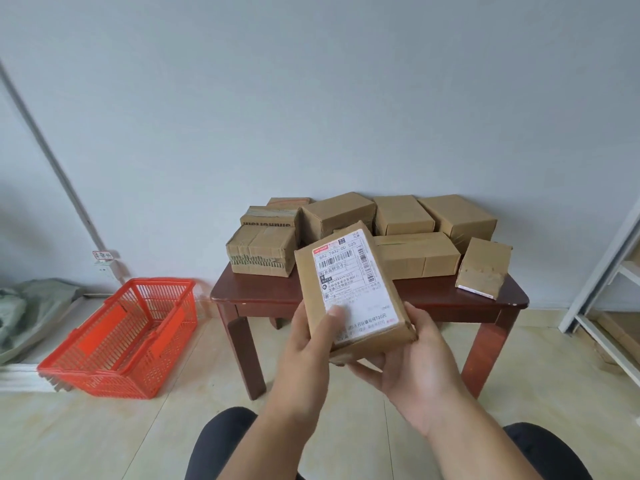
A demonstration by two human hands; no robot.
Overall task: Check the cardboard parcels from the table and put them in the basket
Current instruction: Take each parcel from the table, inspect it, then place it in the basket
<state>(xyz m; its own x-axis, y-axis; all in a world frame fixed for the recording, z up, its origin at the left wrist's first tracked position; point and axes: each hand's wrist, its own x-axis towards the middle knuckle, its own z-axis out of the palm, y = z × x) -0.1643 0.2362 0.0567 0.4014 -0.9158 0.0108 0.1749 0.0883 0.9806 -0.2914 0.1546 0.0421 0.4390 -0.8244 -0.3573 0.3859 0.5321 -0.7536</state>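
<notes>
1. We hold one cardboard parcel (349, 289) up in front of the table (367, 296), its label facing us.
2. Our left hand (306, 344) grips its lower left edge, thumb pressed on the label.
3. Our right hand (412, 358) cups its lower right corner from beneath.
4. The other parcels (401, 216) crowd the table.
5. The basket (121, 337) sits on the floor left of the table.

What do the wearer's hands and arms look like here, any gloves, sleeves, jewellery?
Both are bare: no gloves on the left hand or the right hand. Both forearms are uncovered to the bottom edge of the frame, with no sleeve in view. No watch, ring or wristband shows. Dark trousers cover the knees at the frame's bottom.
</notes>
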